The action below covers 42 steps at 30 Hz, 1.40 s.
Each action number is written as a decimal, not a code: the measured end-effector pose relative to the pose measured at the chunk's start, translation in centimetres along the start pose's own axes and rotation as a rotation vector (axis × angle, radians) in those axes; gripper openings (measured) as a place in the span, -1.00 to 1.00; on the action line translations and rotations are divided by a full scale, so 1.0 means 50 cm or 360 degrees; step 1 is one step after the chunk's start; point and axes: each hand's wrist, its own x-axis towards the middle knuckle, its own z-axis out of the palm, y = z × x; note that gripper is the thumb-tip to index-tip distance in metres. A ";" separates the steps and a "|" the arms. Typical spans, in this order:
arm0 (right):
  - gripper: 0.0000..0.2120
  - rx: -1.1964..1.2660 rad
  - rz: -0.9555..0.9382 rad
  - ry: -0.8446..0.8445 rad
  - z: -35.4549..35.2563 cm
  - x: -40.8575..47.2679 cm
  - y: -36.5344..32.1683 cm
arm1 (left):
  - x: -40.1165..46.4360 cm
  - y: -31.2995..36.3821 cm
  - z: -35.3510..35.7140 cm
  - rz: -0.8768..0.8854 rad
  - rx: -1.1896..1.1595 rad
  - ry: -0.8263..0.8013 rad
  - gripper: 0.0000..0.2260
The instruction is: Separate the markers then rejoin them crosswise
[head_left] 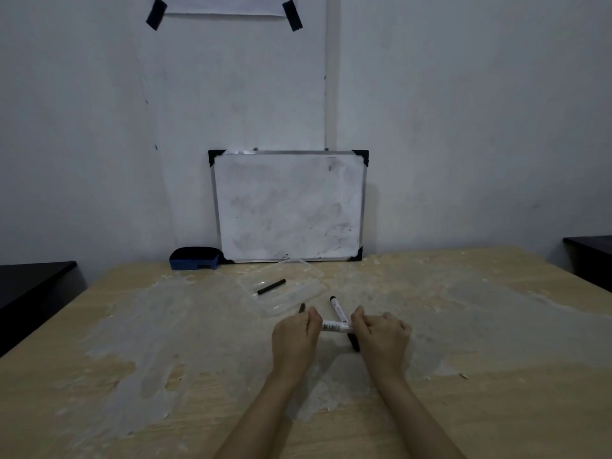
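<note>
Ahead, worn desk (463,409) bearing whiteboard (289,207) against the wall, clear tray (298,294) holding a black cap (271,286). Nearer, left hand (294,339) and right hand (381,339), each grip pinching one end of a white marker (335,326); second marker (339,309) just behind.

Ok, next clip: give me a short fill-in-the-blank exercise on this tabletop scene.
1. Both hands, the left hand and the right hand, grip a white ____ between them.
2. The whiteboard leans against the ____.
3. A black marker cap lies in the clear plastic ____.
4. The blue eraser sits to the ____ of the whiteboard.

Missing words: marker; wall; tray; left
</note>
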 end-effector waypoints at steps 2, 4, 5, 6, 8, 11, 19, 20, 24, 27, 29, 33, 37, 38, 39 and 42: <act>-0.51 -0.0183 -0.0134 0.0235 0.000 0.002 -0.005 | 0.002 0.007 0.000 -0.0142 -0.0065 -0.0049 -0.51; -0.55 -0.0346 -0.0262 0.0400 -0.003 0.004 -0.006 | 0.004 0.007 0.002 -0.0358 -0.0190 -0.0134 -0.53; -0.57 -0.0407 -0.0322 0.0456 -0.007 0.006 -0.005 | 0.006 0.007 0.002 -0.0475 -0.0250 -0.0194 -0.55; -0.59 -0.0454 -0.0376 0.0500 -0.009 0.007 -0.003 | 0.008 0.007 0.003 -0.0578 -0.0286 -0.0256 -0.56; -0.62 -0.0532 -0.0485 0.0561 -0.012 0.008 0.000 | 0.015 0.007 0.004 -0.0772 -0.0339 -0.0366 -0.55; -0.57 -0.0575 -0.0563 0.0626 -0.008 0.008 0.005 | 0.026 0.016 -0.002 -0.0979 -0.0387 -0.0445 -0.54; -0.46 -0.0566 -0.0685 0.0700 -0.010 0.014 -0.003 | 0.029 0.026 -0.027 -0.1481 -0.0620 -0.0780 -0.56; -0.47 -0.0560 -0.0691 0.0674 -0.011 0.014 -0.004 | 0.031 0.027 -0.031 -0.1498 -0.0617 -0.0805 -0.56; -0.57 -0.0421 -0.0480 0.0339 -0.007 0.013 0.005 | 0.026 0.031 -0.032 -0.1204 -0.0413 -0.0718 -0.53; -0.56 -0.0146 -0.0109 0.0014 -0.006 0.008 0.007 | 0.000 0.031 -0.021 -0.0457 0.0154 -0.0380 -0.54; -0.50 -0.0021 0.0035 -0.0157 -0.010 0.012 0.006 | -0.008 0.027 -0.018 -0.0160 0.0296 -0.0237 -0.58; -0.30 0.0084 0.0067 -0.0240 -0.005 0.010 0.005 | -0.007 0.026 -0.020 -0.0147 0.0359 -0.0190 -0.59; -0.53 -0.0156 -0.0098 0.0192 -0.014 0.010 0.009 | 0.009 0.007 -0.013 -0.0648 0.0078 -0.0323 -0.61; -0.57 -0.0180 -0.0051 0.0285 -0.019 0.013 0.013 | 0.012 -0.001 -0.018 -0.0742 0.0051 -0.0293 -0.60; -0.58 -0.0154 0.0001 0.0330 -0.026 0.014 0.017 | 0.013 -0.007 -0.026 -0.0785 0.0106 -0.0233 -0.59; -0.54 0.0113 0.0160 0.0202 -0.034 0.016 0.017 | 0.010 -0.024 -0.041 -0.0672 0.0397 -0.0088 -0.58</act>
